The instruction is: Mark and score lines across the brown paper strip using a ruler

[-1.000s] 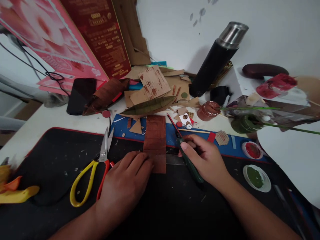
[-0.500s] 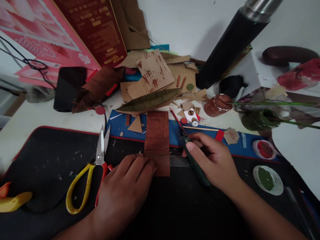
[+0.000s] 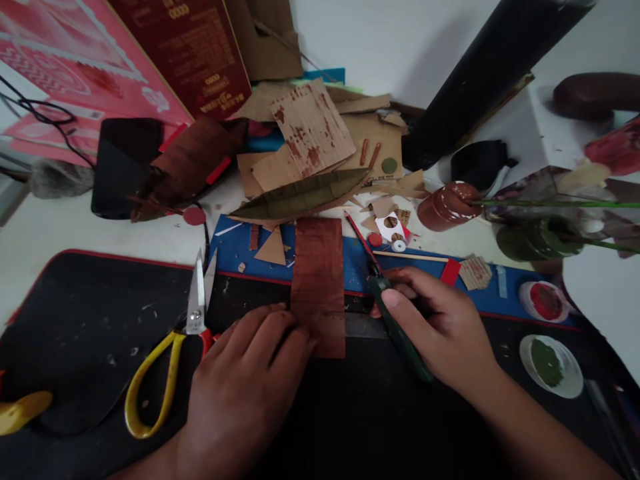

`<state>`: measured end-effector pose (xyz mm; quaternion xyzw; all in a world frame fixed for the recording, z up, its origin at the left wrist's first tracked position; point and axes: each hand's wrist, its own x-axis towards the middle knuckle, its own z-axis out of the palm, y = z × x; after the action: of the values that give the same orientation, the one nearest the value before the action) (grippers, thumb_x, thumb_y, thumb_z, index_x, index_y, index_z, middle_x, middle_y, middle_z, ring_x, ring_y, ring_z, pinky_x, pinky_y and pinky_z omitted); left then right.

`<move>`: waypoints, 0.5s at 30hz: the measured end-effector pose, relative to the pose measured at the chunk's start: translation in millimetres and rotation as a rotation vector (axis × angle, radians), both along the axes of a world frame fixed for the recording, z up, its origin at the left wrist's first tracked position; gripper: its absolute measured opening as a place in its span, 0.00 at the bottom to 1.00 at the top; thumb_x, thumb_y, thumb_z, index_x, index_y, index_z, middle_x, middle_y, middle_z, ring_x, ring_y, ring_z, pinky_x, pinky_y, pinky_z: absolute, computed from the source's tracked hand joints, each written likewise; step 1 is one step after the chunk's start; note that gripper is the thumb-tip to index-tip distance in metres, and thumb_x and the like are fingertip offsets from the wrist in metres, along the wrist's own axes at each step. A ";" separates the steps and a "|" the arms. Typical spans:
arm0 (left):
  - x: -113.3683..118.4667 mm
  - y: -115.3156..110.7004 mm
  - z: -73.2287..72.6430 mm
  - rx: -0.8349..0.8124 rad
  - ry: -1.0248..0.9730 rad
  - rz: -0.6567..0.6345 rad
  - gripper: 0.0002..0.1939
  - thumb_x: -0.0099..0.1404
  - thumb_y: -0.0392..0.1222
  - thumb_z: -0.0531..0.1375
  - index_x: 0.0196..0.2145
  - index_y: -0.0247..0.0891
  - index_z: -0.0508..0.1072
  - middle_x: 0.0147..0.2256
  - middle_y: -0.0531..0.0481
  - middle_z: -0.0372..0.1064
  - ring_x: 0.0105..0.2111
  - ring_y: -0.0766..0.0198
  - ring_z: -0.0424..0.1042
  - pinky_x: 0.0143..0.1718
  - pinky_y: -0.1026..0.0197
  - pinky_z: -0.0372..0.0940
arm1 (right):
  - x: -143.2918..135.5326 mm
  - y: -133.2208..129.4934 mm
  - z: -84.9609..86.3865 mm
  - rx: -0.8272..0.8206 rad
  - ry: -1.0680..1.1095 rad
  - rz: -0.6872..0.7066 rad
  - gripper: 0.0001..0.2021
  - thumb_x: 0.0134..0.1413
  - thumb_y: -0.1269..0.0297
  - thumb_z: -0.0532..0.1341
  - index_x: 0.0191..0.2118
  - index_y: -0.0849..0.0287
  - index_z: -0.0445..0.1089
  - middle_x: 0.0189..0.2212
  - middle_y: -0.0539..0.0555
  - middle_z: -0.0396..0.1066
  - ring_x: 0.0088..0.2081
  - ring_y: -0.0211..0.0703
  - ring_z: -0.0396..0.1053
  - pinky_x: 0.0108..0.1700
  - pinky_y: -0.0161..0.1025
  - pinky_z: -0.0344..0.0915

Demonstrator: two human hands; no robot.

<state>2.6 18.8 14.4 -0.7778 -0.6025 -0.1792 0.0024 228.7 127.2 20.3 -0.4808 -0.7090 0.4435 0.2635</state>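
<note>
**Left hand (image 3: 253,373) on the brown strip (image 3: 319,273), right hand (image 3: 440,327) around a green-handled tool (image 3: 404,337)**

Nearest my camera, I have the left hand palm down, its fingers bent and held close together, bearing on the strip's lower left edge; the fingertips are too dim for me to tell whether they pinch anything. My right hand is closed around the tool, thumb along the handle, just right of the strip. A slim red stick (image 3: 356,230) lines up with the tool's far end; I can't tell whether they join.

The brown strip lies upright in my view between both hands, its near end on a black mat (image 3: 100,307), its upper part over a blue band (image 3: 277,270). A clear, ruler-like piece (image 3: 364,325) crosses its lower part. Scissors (image 3: 197,319), blades parted, lie left of my left hand; a dish of green paint (image 3: 547,363) sits to the right.

Beyond the strip's far end I see a green leaf-shaped piece (image 3: 305,197), then stained cardboard (image 3: 313,127). A brown jar (image 3: 445,208) stands right of them, and a black flask (image 3: 485,87) leans behind it in my view.
</note>
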 end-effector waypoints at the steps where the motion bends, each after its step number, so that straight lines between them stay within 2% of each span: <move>1: -0.2 -0.4 0.4 0.000 0.001 -0.006 0.06 0.73 0.33 0.59 0.40 0.39 0.76 0.40 0.49 0.77 0.44 0.51 0.74 0.43 0.51 0.68 | -0.1 0.0 0.3 0.001 -0.005 0.002 0.08 0.66 0.56 0.63 0.41 0.53 0.74 0.27 0.48 0.79 0.27 0.41 0.77 0.30 0.38 0.69; 15: -0.9 -0.9 -0.6 0.005 -0.033 -0.028 0.07 0.75 0.34 0.58 0.40 0.40 0.75 0.38 0.50 0.76 0.42 0.54 0.72 0.43 0.52 0.65 | -1.6 1.6 1.5 0.009 -0.022 0.011 0.08 0.66 0.56 0.62 0.41 0.54 0.74 0.26 0.49 0.79 0.27 0.43 0.77 0.29 0.38 0.70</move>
<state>1.7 17.9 13.7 -0.7830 -0.5910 -0.1937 -0.0081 227.1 128.8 21.8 -0.4804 -0.7165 0.4366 0.2551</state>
